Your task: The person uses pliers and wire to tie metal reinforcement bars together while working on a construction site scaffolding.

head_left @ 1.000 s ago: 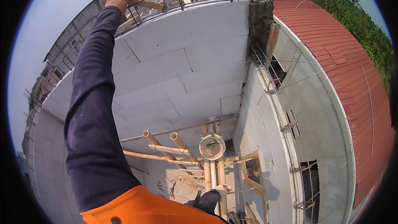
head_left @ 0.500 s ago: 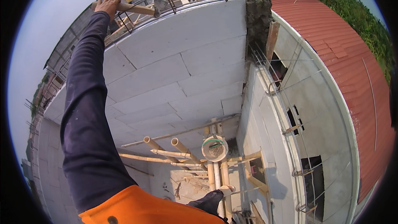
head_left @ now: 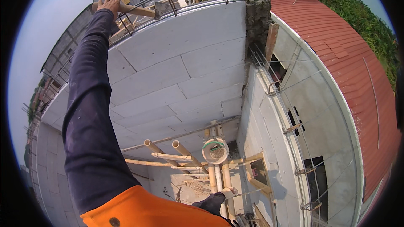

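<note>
My left arm, in a dark sleeve, reaches up along the left side to the top of the block wall (head_left: 181, 63). There my left hand (head_left: 108, 5) is closed around the thick wooden handle of a tool (head_left: 136, 11). At the handle's right end is a grey, roughly triangular metal head (head_left: 162, 9); its exact kind I cannot make out. The tool lies beside the steel rebar (head_left: 170, 2) that runs along the wall top. My right hand is out of view.
Below, a bucket (head_left: 204, 156) with a green rim stands on bamboo poles (head_left: 212, 178). My foot (head_left: 229, 192) is on the poles. Two bamboo ends (head_left: 177, 144) jut upward. To the right are a rebar cage (head_left: 290, 130), a rough concrete column (head_left: 257, 21) and a red roof (head_left: 332, 54).
The view has shifted slightly, so the wall top and column sit a little lower and further left. My left hand keeps its hold on the handle.
</note>
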Motion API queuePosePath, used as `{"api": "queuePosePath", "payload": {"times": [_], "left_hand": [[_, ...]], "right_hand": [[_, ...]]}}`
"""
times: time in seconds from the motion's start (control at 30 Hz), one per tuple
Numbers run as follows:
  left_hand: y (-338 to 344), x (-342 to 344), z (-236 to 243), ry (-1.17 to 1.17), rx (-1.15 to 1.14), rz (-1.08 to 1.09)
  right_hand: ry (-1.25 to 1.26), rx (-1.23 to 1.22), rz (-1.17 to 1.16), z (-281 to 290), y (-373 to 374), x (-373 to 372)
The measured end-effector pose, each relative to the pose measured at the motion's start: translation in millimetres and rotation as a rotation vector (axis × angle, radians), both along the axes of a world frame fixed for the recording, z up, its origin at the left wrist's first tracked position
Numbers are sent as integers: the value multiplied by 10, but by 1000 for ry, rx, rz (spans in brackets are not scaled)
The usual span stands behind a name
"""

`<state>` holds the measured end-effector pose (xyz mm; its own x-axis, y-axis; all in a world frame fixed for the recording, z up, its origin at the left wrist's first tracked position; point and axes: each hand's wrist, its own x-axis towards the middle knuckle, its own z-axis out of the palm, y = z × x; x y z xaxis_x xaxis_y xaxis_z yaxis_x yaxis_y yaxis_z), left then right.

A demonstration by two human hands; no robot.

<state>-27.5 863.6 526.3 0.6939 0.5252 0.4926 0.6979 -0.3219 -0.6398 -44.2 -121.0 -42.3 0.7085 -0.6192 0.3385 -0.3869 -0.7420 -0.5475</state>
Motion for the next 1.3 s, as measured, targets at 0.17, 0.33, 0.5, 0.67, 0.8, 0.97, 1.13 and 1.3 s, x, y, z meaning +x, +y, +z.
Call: {"api": "queuePosePath", "payload": {"times": [0.17,0.33,0.5,0.67,0.8,0.97,1.13,1.3], "left_hand": [[2,-96,165,24,-175,5],[-68,17,113,41,114,-80],[-244,106,109,-47,-43,131],[-219,73,210,4,-90,34],[-206,78,196,-12,8,28],[-283,114,267,3,-126,95],[-455,-43,369,63,-243,68],[-343,12,192,40,-75,-16]], "right_hand": [[0,-2,8,15,22,2],[-5,-9,11,37,18,72],[-11,-7,13,64,26,92],[-13,10,4,104,-5,143],[-9,24,4,91,65,182],[-19,16,2,118,75,185],[-9,23,7,149,89,185],[-19,21,8,161,133,278]]}}
